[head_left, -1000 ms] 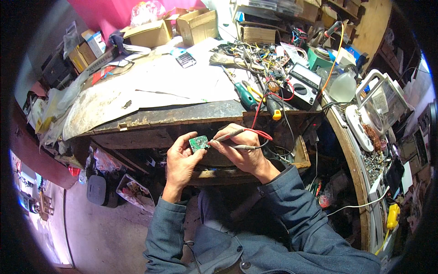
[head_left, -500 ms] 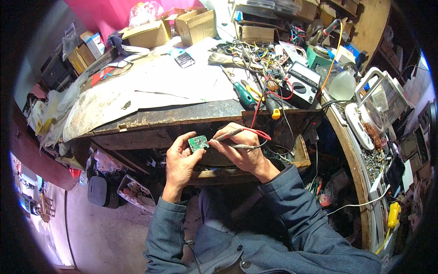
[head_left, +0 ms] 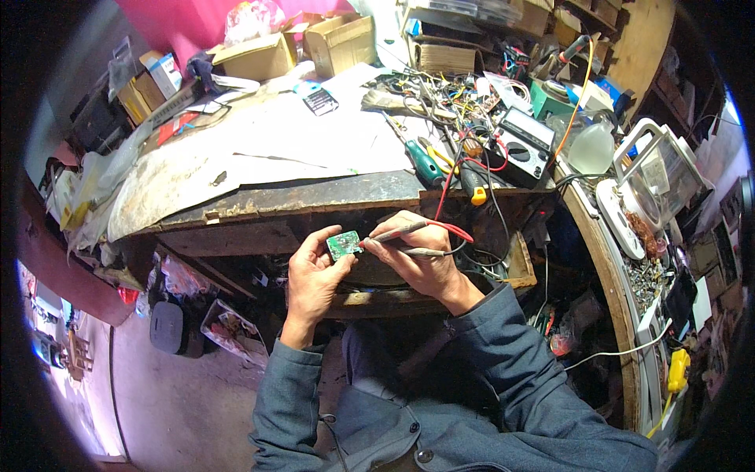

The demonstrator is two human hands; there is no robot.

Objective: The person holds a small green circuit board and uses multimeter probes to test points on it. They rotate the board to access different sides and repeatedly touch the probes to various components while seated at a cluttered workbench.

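My left hand (head_left: 313, 283) grips a small green circuit board (head_left: 344, 245) by its edges between thumb and fingers, in front of the bench edge. My right hand (head_left: 417, 259) is closed on two test probes (head_left: 397, 234), one with a red lead and one with a dark lead, their tips at or very near the board's right side. The leads hang toward an analog multimeter (head_left: 523, 145) on the bench. A teal-handled screwdriver (head_left: 425, 161) and a yellow-and-black handled tool (head_left: 474, 189) lie beside the meter.
A white sheet (head_left: 267, 134) covers much of the worn bench (head_left: 314, 197). Cardboard boxes (head_left: 338, 47) stand at the back. Tangled wires and parts (head_left: 432, 94) fill the back right. A side ledge (head_left: 605, 283) holds a glass jar and small parts. A box of items (head_left: 232, 330) lies on the floor.
Both hands, the board and the probes have shifted very slightly to the right. The grips look the same, and nothing on the bench has visibly moved.
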